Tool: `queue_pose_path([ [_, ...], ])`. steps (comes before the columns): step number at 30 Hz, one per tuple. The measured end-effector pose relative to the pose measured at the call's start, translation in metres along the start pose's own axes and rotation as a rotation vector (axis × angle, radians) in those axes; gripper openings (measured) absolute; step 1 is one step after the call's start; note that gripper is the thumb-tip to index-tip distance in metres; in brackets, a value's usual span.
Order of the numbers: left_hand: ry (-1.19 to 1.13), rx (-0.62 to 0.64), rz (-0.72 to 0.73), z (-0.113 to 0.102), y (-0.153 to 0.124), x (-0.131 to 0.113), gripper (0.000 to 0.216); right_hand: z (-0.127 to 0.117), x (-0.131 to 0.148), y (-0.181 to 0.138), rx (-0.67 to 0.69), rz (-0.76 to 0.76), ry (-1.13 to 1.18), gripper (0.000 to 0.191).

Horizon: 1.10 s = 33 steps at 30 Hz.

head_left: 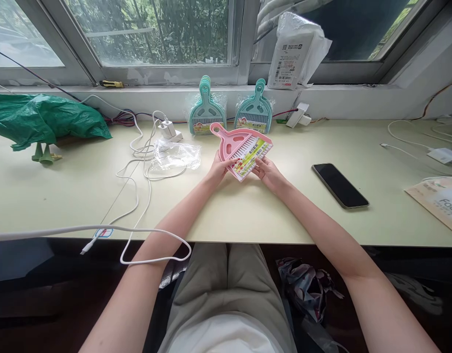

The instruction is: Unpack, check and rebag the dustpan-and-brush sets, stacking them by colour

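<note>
A pink dustpan and brush set (233, 144) with a printed label across its bristles is tilted above the table, its handle pointing up and left. My left hand (221, 165) grips its lower left edge, thumb on the front. My right hand (267, 171) has hold of the lower right side, fingers partly hidden behind it. Just beyond, two teal dustpan sets lean upright against the wall in clear wrapping: one on the left (207, 109), one on the right (256, 107). Crumpled clear plastic (177, 155) lies left of my left hand.
A black phone (339, 185) lies to the right, with a flat packet (441, 201) beyond it. White cables (136, 181) and a charger (167, 128) spread at left, one cable crossing above my left forearm. A green plastic bag (45, 120) covers something far left. A wrapped package (290, 56) stands on the sill.
</note>
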<state>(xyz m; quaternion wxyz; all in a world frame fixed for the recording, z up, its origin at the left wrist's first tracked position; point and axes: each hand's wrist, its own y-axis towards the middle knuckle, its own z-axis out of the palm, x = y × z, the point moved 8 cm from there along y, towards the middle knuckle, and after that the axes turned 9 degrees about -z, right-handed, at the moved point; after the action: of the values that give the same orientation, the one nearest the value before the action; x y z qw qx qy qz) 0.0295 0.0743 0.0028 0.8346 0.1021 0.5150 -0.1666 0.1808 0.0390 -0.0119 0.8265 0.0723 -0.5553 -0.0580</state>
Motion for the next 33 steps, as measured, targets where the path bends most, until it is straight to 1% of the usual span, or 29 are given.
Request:
queue_pose_path([
  [5,0.021,0.016,-0.003,0.003,-0.001,0.001,0.077,-0.005,-0.001,0.0,-0.067,-0.02,-0.059,0.035],
  [9,0.032,0.023,-0.009,0.004,-0.001,0.001,0.077,-0.007,-0.001,0.001,-0.092,-0.034,-0.065,0.034],
  [21,0.079,0.031,-0.031,0.003,0.0,0.003,0.077,-0.01,0.0,0.0,-0.09,-0.059,-0.089,0.037],
  [28,0.175,0.054,-0.02,0.004,-0.001,-0.001,0.066,-0.012,0.0,0.002,-0.095,-0.066,-0.08,0.037],
  [30,0.199,0.019,-0.046,0.0,0.002,0.002,0.063,-0.014,0.001,0.002,-0.103,-0.07,-0.08,0.038],
  [33,0.255,-0.054,-0.077,-0.01,0.007,0.003,0.048,-0.015,0.003,0.001,-0.122,-0.07,-0.091,0.038],
])
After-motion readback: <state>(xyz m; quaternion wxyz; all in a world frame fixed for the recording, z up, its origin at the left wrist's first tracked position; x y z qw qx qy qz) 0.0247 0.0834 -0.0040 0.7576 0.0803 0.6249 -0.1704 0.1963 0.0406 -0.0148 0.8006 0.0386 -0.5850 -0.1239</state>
